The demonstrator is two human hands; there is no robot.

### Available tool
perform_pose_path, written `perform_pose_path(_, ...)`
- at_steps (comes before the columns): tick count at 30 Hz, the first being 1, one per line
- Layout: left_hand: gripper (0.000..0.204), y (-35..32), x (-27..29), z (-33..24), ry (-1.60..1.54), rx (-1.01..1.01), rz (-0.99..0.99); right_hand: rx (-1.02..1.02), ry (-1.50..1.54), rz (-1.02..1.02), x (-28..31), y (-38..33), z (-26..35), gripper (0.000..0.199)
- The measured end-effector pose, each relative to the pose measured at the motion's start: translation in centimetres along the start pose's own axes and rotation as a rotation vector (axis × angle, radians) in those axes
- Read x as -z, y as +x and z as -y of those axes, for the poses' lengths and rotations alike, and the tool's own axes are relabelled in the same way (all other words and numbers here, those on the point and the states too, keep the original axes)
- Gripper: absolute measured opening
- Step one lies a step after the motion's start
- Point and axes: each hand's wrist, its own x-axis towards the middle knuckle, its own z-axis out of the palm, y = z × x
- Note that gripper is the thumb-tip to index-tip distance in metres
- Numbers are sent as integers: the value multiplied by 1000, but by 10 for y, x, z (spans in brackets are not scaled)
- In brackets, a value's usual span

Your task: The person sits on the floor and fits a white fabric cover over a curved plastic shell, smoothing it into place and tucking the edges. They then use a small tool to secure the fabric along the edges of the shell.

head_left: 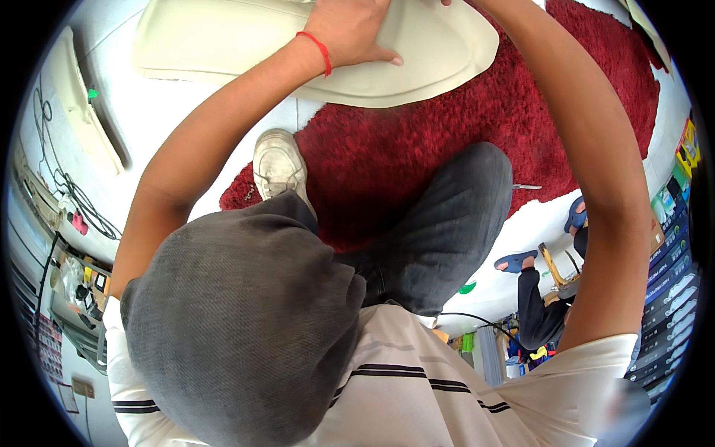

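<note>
A large cream panel with a smooth surface and a moulded line along its rounded end lies at the top, partly over a red shaggy rug. My left hand, with a red string on its wrist, rests on the panel. Its thumb is stretched out flat to the right, away from the other fingers, whose tips run off the top edge. My right forearm reaches up past the panel's rounded end. The picture's top edge cuts off nearly all of my right hand, and only a fingertip shows by the panel.
Another cream piece lies at the left, near black cables. A thin metal tool pokes out beside my knee. To the right are another person's blue sandals, a yellow-handled tool and stacked boxes.
</note>
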Motion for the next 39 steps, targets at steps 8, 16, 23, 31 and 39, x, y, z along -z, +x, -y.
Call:
perform_pose_path(8,120,0,-9,3,-12,-51,-63,-113,169,78,-22,-38,-12,29)
perform_pose_path(16,112,6,1,-4,6,-27,-23,-144,348,-10,-65,-75,-31,26)
perform_pose_path(23,101,16,-3,-5,-67,-104,0,-236,552,-65,-131,-113,-42,40)
perform_pose_path(31,87,36,-1,-10,-89,-246,111,-465,1204,-591,-218,-148,-3,43)
perform_pose_path(39,81,51,-17,-20,-282,-329,70,-745,1215,-787,-217,-130,18,42)
